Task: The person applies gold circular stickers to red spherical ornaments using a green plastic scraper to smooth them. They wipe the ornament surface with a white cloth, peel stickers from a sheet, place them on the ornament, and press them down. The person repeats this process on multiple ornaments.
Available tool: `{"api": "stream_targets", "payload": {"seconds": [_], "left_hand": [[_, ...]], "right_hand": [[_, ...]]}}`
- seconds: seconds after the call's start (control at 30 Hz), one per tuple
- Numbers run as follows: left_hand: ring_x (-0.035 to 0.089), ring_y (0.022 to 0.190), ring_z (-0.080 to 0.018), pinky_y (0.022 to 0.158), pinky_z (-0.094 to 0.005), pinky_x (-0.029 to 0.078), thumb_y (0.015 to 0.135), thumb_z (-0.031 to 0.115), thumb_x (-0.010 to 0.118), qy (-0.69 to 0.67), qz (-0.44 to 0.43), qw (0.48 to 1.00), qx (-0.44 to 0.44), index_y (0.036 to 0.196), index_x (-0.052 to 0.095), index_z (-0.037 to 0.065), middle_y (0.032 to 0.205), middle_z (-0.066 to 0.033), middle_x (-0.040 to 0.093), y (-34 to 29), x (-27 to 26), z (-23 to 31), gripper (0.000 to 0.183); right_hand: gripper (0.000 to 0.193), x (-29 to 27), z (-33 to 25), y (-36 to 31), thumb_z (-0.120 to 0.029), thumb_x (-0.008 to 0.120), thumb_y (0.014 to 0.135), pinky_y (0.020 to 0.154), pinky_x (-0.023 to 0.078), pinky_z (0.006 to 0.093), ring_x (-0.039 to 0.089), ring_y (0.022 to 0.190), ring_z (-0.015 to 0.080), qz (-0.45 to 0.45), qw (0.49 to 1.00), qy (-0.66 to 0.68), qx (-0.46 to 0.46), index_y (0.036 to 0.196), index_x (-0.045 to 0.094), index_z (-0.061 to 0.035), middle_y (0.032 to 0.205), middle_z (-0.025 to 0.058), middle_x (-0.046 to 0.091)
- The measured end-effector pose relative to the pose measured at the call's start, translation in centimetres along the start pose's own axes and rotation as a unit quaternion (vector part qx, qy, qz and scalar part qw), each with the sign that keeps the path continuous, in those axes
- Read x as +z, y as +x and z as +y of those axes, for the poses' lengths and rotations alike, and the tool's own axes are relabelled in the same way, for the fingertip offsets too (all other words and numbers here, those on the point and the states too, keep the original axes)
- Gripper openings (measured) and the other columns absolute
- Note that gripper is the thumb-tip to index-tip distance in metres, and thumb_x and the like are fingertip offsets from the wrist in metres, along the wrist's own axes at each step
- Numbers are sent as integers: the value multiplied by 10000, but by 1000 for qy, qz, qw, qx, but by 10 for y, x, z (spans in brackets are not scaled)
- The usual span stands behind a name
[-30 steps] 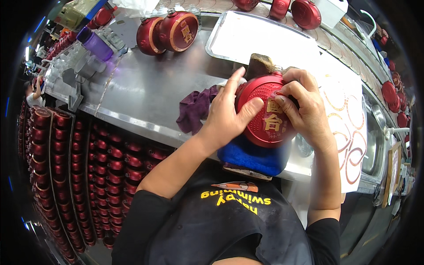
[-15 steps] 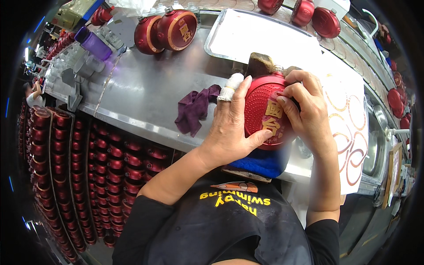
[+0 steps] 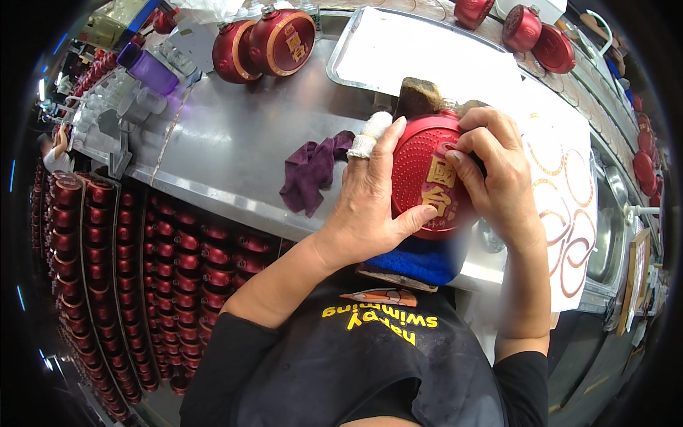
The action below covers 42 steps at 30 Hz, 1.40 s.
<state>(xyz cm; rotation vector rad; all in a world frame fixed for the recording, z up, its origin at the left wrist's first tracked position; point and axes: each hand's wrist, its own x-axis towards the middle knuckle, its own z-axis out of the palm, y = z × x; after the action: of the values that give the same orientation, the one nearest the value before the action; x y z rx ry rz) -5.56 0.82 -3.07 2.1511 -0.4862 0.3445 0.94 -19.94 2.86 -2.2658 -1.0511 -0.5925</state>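
Observation:
A round, flat red bottle (image 3: 420, 171) with a dotted face and raised gold lettering (image 3: 435, 191) lies tilted on a blue cloth pad (image 3: 427, 257). My left hand (image 3: 366, 203) holds its left side, the thumb pressed on the lower lettering and the fingers along the rim. One finger wears a white wrap (image 3: 371, 134). At the upper right of the bottle is my right hand (image 3: 501, 171), thumb and forefinger pinched together at the top of the lettering. Whatever lies between those fingertips is too small to make out. A dark brown block (image 3: 418, 96) stands behind the bottle's neck.
A crumpled purple cloth (image 3: 309, 174) lies left of my hands on the metal table (image 3: 235, 135). Two finished red bottles (image 3: 283, 43) stand behind. A white-covered tray (image 3: 427, 53), a sheet with gold rings (image 3: 562, 206), a conveyor with bottles (image 3: 523, 28) and racks of bottles (image 3: 185, 285) surround me.
Bottles on the conveyor at the back right have shifted to the right. My hands keep nearly the same place on the bottle, with only slight movement at the right fingertips.

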Motion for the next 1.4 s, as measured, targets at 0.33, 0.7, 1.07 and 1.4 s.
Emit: {"api": "stream_targets", "payload": {"seconds": [0.33,0.7,1.07,1.4], "left_hand": [[300,1461,-499,1203,-561,244,880,391,809,-7,3,1000,-16,1621,188,14,1580,-339,278,-1,2,1,1038],[305,1459,-499,1193,-550,268,865,354,824,19,14,1000,-4,1614,213,12,1595,-339,257,-2,1,4,1025],[613,1093,-393,983,-483,463,998,474,660,-44,52,997,-46,1303,554,-19,1200,-240,638,47,-4,-5,589],[592,1060,-361,951,-471,457,951,446,722,-1,34,998,-54,1218,585,5,1104,-195,642,56,0,-2,533]], "right_hand": [[181,1,1,0,10,761,816,887,528,431,621,1042,348,8,1000,-4,-1,880,593,-11,1071,142,640],[191,4,3,1,17,751,799,939,502,456,607,1103,355,57,995,-81,1,935,620,-13,1120,141,627],[446,-6,-1,-39,-253,651,1029,1017,491,439,590,1200,395,6,983,15,184,1350,591,50,1318,230,586],[488,2,-2,-45,-276,668,1018,1014,486,431,593,1179,378,-9,974,54,218,1361,579,59,1291,226,595]]}}
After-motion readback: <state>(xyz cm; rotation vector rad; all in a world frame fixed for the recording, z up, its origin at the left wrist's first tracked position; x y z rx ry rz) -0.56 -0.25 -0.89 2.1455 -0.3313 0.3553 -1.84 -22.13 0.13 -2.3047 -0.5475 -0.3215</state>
